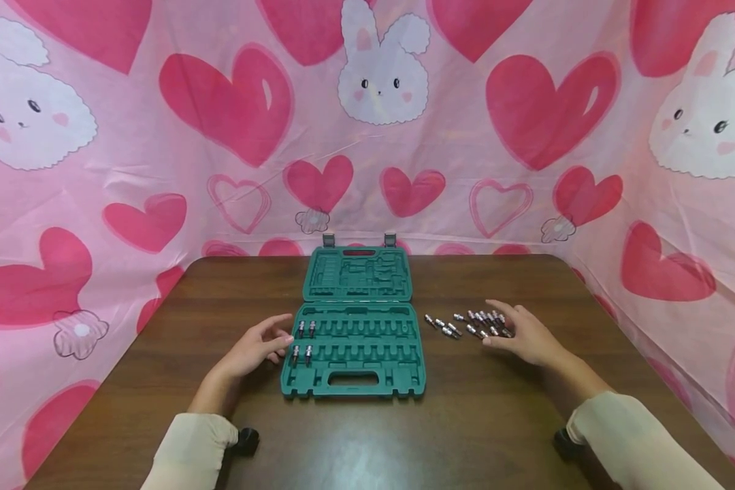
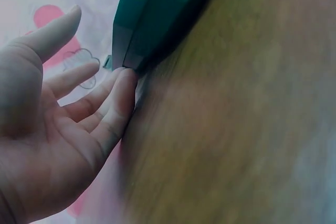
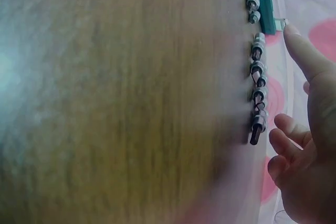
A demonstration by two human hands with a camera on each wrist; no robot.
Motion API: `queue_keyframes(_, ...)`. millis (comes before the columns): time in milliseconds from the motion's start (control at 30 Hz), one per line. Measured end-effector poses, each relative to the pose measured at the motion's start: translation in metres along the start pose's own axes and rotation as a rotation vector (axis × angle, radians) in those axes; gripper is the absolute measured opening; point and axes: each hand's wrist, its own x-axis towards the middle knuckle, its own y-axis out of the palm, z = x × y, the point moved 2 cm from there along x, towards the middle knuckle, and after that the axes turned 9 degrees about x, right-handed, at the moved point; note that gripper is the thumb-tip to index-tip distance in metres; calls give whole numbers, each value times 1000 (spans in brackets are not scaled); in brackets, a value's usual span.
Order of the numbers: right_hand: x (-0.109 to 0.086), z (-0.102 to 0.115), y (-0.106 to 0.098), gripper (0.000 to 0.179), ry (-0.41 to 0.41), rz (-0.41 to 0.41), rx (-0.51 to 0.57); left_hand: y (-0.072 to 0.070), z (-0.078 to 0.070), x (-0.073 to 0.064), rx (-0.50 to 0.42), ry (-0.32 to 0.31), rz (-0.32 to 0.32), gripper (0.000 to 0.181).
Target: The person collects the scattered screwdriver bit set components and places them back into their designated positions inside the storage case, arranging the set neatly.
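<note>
The bench has its far edge at 12 o'clock, right behind the raised lid; wood stretches toward 6 o'clock from the green case. At the case's 9 o'clock edge, the left hand has a wide grip; contact is unclear. At 3 o'clock, apart from the case, the right hand spreads a wide grip beside loose bits. 4 seated bits occupy the case's 9 o'clock end, 2 per row.
</note>
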Motion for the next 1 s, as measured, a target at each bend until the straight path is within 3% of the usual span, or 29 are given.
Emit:
queue_keyframes(267,-4,-5,-3,64,12,6,80,2,2,-1,-86,6,2,60)
queue_keyframes(567,-13,-15,-7,57,72,26,120,3,10,9,-183,-39,4,58)
queue_keyframes(1000,-15,-16,-8,43,128,24,123,4,15,11,-217,-56,-8,56)
